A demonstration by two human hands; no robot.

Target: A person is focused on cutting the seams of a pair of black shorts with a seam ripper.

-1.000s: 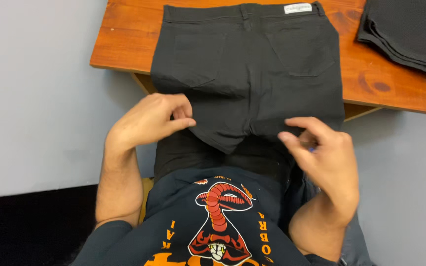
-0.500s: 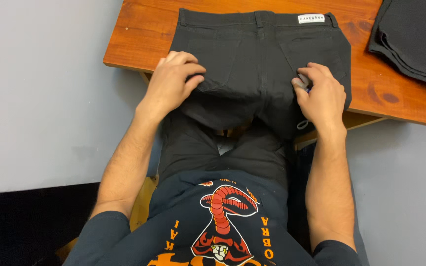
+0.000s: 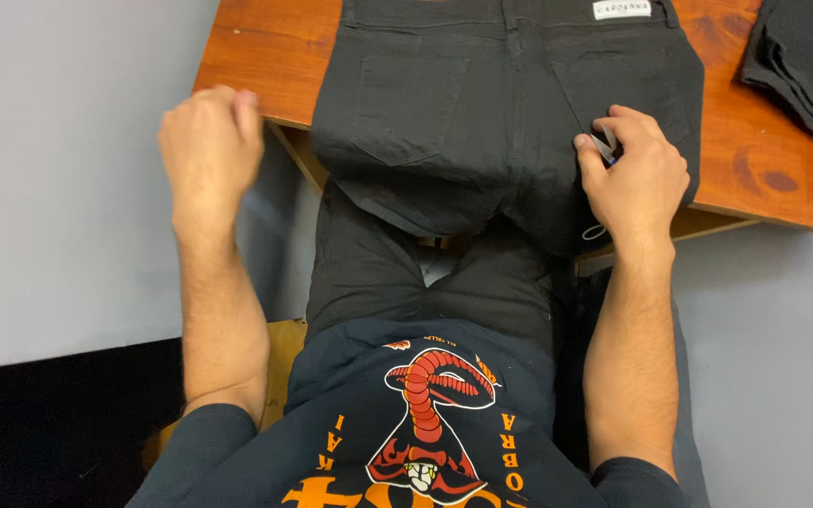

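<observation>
Since half a sec ago: left hand (image 3: 207, 141) lifted off the cloth and swung out to the left, now off the black trousers (image 3: 505, 103) altogether, hovering by the table edge; right hand (image 3: 634, 174) stayed put near the right back pocket; view pulled closer. Largest first: wooden table (image 3: 261, 47) carries the trousers seat-up, waistband w/ white label (image 3: 622, 9) at the far side, legs spilling over the near edge down toward the lap. Risk, as a guess: w/ so much cloth hanging off and only one hand on it, weight could drag the trousers off the near edge; a tug by the right hand alone could also skew or wrinkle the seat. Folded dark cloth (image 3: 806, 66) lies at far right, well apart. Left hand loosely curled, fingers together, holding nothing, just left of the trousers, not touching. Right hand rests on the trousers below the right pocket, fingertips pinched on a small pale tag-like bit (image 3: 602, 146); too small to tell what exactly.
</observation>
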